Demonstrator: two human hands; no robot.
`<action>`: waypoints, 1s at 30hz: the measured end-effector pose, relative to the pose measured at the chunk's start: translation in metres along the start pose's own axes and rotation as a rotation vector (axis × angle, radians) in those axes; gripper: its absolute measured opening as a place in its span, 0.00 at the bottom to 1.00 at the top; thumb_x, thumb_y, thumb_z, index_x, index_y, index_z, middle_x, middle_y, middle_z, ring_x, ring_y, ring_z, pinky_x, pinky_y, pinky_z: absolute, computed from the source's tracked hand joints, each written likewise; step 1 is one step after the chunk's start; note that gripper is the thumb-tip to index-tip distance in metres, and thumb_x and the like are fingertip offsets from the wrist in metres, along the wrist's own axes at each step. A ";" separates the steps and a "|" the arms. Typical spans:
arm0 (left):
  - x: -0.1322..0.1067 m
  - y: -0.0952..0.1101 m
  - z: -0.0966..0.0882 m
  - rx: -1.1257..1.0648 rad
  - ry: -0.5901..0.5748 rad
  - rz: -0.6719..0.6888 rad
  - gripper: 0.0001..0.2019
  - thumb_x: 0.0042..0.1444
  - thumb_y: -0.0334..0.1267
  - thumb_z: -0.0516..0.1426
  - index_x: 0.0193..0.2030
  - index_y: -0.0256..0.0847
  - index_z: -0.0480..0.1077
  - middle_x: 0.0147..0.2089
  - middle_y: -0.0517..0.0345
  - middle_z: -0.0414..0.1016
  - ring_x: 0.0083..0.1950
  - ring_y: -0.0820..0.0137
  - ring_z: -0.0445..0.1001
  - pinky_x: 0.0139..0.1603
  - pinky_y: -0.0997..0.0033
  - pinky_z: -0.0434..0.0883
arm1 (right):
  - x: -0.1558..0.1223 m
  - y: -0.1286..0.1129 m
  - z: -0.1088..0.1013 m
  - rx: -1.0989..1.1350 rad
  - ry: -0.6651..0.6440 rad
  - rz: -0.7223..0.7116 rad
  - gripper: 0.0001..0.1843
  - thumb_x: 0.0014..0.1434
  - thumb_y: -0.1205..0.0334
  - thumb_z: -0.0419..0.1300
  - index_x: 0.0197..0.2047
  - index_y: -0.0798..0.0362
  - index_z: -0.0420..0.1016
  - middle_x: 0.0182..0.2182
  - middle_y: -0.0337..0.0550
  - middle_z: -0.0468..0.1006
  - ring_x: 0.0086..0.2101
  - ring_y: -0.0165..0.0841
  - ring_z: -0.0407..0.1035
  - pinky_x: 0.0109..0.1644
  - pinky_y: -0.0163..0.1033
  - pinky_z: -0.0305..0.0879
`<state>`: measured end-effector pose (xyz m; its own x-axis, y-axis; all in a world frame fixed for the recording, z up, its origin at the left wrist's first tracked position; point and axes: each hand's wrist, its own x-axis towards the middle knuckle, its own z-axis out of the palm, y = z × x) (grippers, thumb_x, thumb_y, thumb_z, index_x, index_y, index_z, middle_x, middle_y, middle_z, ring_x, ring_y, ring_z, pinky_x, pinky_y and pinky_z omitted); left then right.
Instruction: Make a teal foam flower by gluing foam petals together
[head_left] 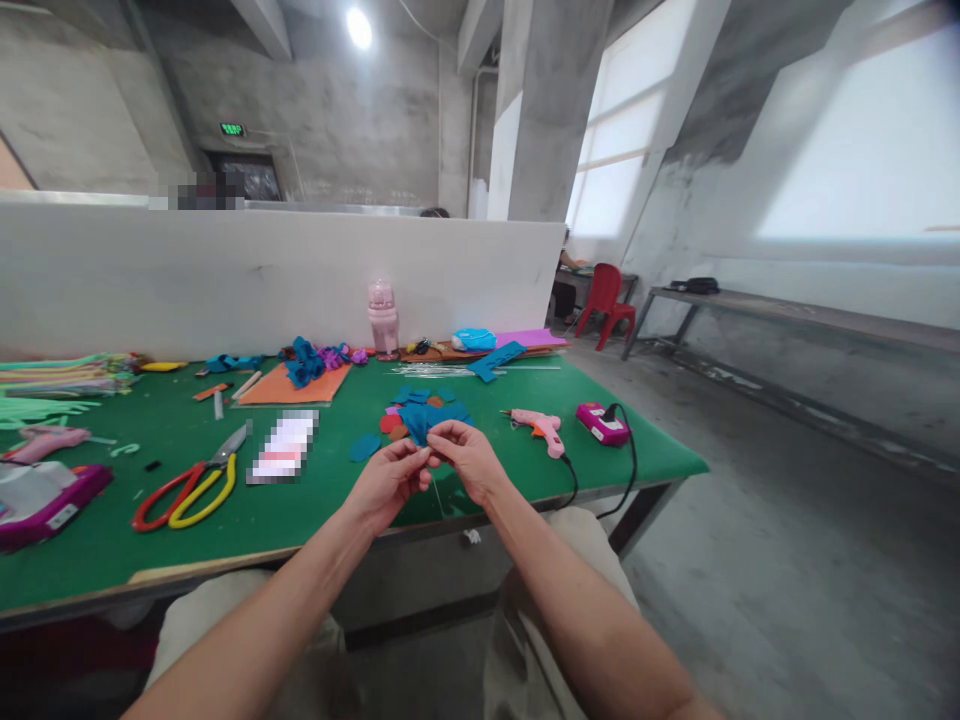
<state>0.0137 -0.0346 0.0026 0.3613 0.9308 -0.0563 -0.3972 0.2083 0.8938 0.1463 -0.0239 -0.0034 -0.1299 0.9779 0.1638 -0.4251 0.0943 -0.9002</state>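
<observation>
Both hands meet just above the front edge of the green table. My left hand (390, 482) is closed in a pinch at the bottom of a gathered blue felt piece (417, 422). Fingertips of my right hand (466, 458) pinch the same piece from the other side. A thin pale wire (438, 492) hangs down below the fingers; its upper end is hidden by them. Behind the hands lie loose blue felt cutouts (365, 447), with red and brown ones (391, 424) among them. To the right rests a pink glue gun (537, 428).
Red-and-yellow-handled scissors (196, 490) and a blurred-out phone-shaped item (283, 447) lie left. A purple power strip (602, 424) with a black cable sits right. Behind are a pink bottle (384, 320), thin wires (431, 370), an orange sheet (262, 390) and a white partition (300, 265).
</observation>
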 end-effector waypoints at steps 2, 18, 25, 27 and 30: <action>0.000 0.000 0.000 0.001 0.002 0.002 0.10 0.42 0.34 0.64 0.27 0.34 0.66 0.27 0.57 0.74 0.21 0.79 0.68 0.21 0.81 0.65 | 0.000 -0.001 0.000 -0.021 0.004 -0.014 0.13 0.40 0.58 0.67 0.27 0.56 0.71 0.19 0.34 0.72 0.20 0.24 0.65 0.27 0.30 0.61; 0.001 0.000 0.000 0.014 0.017 -0.005 0.10 0.42 0.33 0.64 0.27 0.34 0.66 0.27 0.57 0.74 0.21 0.80 0.68 0.21 0.81 0.65 | -0.001 -0.003 0.000 -0.128 0.065 -0.064 0.10 0.39 0.60 0.66 0.26 0.55 0.72 0.22 0.35 0.73 0.24 0.26 0.66 0.31 0.32 0.62; 0.001 -0.002 -0.001 0.013 0.017 -0.002 0.11 0.42 0.33 0.64 0.27 0.35 0.64 0.27 0.57 0.74 0.21 0.79 0.68 0.21 0.80 0.65 | -0.001 -0.004 0.000 -0.188 0.069 -0.095 0.10 0.40 0.59 0.66 0.26 0.55 0.72 0.23 0.36 0.74 0.25 0.26 0.67 0.32 0.32 0.63; 0.002 -0.003 -0.002 0.016 0.021 0.000 0.12 0.42 0.34 0.64 0.27 0.35 0.64 0.27 0.56 0.74 0.21 0.79 0.68 0.21 0.80 0.65 | -0.001 -0.005 0.001 -0.212 0.071 -0.102 0.10 0.40 0.59 0.66 0.26 0.55 0.72 0.23 0.36 0.74 0.25 0.26 0.67 0.32 0.32 0.63; 0.002 -0.005 -0.004 0.025 0.023 0.008 0.12 0.42 0.34 0.64 0.27 0.35 0.63 0.27 0.56 0.75 0.21 0.79 0.68 0.22 0.80 0.66 | -0.002 -0.005 0.001 -0.252 0.065 -0.114 0.10 0.41 0.59 0.65 0.27 0.55 0.71 0.23 0.36 0.74 0.24 0.26 0.67 0.31 0.32 0.63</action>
<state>0.0132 -0.0324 -0.0033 0.3389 0.9390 -0.0588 -0.3791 0.1935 0.9049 0.1480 -0.0264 0.0007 -0.0332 0.9675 0.2507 -0.1964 0.2396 -0.9508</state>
